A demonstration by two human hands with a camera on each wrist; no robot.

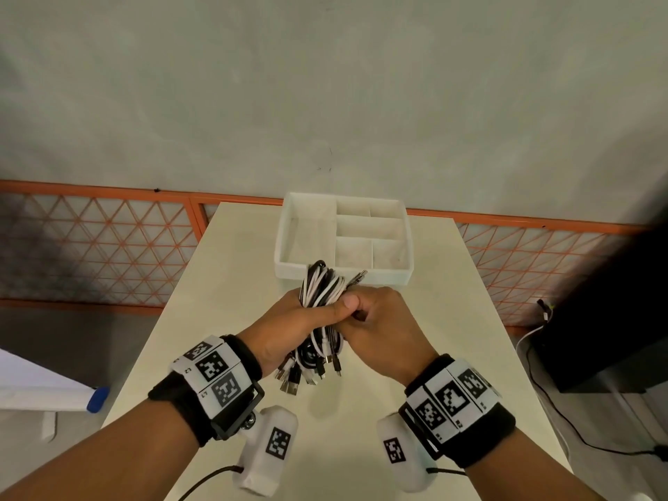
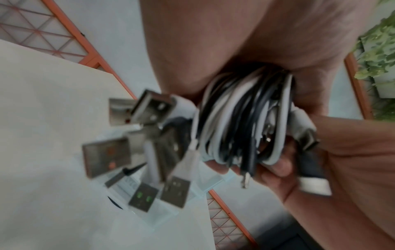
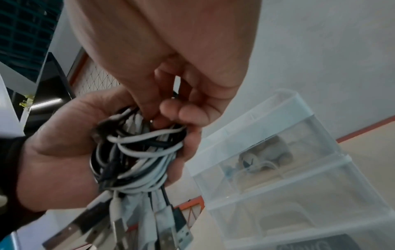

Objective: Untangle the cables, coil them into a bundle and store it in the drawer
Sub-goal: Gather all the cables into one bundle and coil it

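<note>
Nearest to the camera, both wrists carry black bands with white blocks of square black-and-white code marks; small letters beside the marks are too small to read. Above the pale counter (image 1: 202, 283), the left hand (image 1: 289, 327) holds the bundle of black and white cables (image 1: 321, 294), its fingers (image 3: 188, 148) curled around the middle of the coil. The right hand (image 1: 379, 320) meets it from the other side, with the fingers (image 3: 171, 108) bent and pinching strands at the top of the bundle. The plugs (image 1: 296, 379) hang down below the hands; in the left wrist view they are blurred, and no brand can be read on them. Behind the hands stands the white plastic drawer box (image 1: 285, 240) with open divided compartments on top. Its lower drawers are translucent, so the things inside are hard to make out.
</note>
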